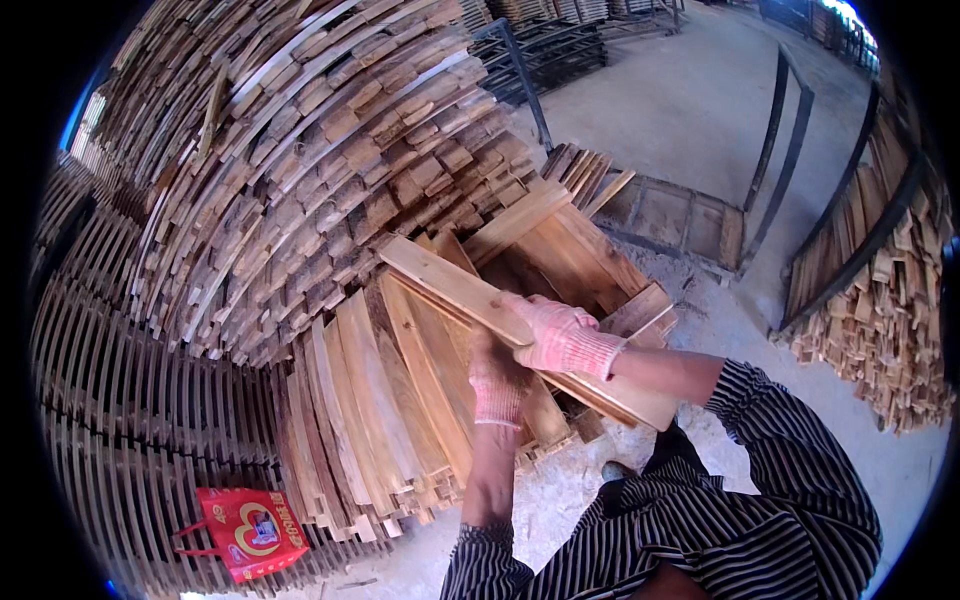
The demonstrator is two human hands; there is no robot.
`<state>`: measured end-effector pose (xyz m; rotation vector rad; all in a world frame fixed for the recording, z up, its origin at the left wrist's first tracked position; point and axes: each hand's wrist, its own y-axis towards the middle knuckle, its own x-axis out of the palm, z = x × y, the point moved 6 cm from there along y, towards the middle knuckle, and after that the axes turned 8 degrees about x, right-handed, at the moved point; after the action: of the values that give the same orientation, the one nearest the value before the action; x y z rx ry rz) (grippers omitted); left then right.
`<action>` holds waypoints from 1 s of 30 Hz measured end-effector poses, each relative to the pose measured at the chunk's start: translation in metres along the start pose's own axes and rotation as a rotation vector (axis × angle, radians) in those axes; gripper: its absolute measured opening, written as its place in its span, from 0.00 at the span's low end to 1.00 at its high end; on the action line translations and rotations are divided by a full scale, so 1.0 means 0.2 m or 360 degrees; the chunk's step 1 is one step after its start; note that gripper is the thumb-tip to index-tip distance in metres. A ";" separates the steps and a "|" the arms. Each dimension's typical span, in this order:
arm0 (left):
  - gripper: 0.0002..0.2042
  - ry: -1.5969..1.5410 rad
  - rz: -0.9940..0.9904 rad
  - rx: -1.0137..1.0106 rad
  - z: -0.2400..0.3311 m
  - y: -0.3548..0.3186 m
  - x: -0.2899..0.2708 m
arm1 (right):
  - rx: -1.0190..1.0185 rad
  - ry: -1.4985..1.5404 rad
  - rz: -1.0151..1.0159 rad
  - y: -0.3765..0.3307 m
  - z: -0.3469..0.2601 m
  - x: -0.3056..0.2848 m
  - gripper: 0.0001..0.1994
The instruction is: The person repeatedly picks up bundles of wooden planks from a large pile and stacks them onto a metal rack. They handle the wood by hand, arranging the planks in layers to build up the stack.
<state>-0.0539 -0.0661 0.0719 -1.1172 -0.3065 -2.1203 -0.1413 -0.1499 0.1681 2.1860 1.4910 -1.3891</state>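
Both my hands wear pink-and-white knitted gloves. My right hand is closed over the near end of a pale wooden plank, which slants up to the far left. From below, my left hand reaches against the same plank, its fingers mostly hidden behind the wood. Under my right wrist, another plank slopes down to the right. Several loose planks lie side by side on the stack left of my hands. Just beyond them, wider boards form a box-like hollow with a dark inside.
A tall stack of wooden strips rises at the far left. Slatted stacks stand at the left, with a red bag at their front. A dark metal frame sits on the concrete floor. Wood pieces fill a rack at the right.
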 end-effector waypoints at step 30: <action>0.63 0.3623 -0.1149 0.0507 -0.08 -0.53 0.26 | 0.0032 0.0189 0.0435 0.41 0.42 -0.05 0.37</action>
<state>-0.1553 -0.0232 0.1156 1.9613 0.1466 -2.3057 -0.1265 -0.2448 0.0990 2.4130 1.1587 -1.2093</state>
